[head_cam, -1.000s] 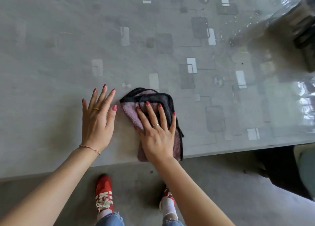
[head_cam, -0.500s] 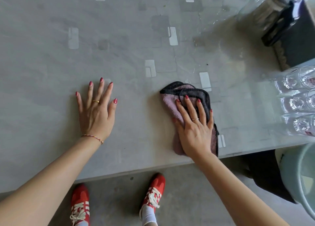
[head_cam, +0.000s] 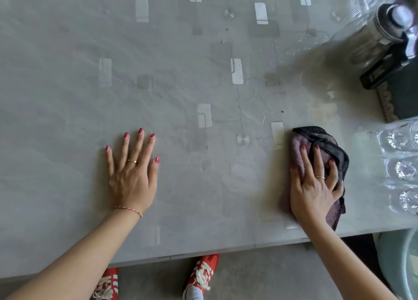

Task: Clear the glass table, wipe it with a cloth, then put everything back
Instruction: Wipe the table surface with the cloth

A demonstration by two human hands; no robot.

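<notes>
The glass table [head_cam: 181, 50] fills most of the head view, grey with pale rectangular marks. A crumpled purple cloth with black edging [head_cam: 325, 150] lies near the table's front right edge. My right hand [head_cam: 314, 182] presses flat on it, fingers spread and slightly curved over the folds. My left hand [head_cam: 132, 173] rests flat on the bare glass at the left, fingers straight and spread.
Several clear drinking glasses [head_cam: 400, 168] stand at the right edge, close to the cloth. A glass jug with a black handle and metal lid [head_cam: 384, 39] sits at the back right beside a dark mat [head_cam: 402, 96]. A pale green chair [head_cam: 398, 261] is below right.
My right hand has slid the cloth to the right along the front edge, toward the glasses. My left hand has stayed planted on the glass.
</notes>
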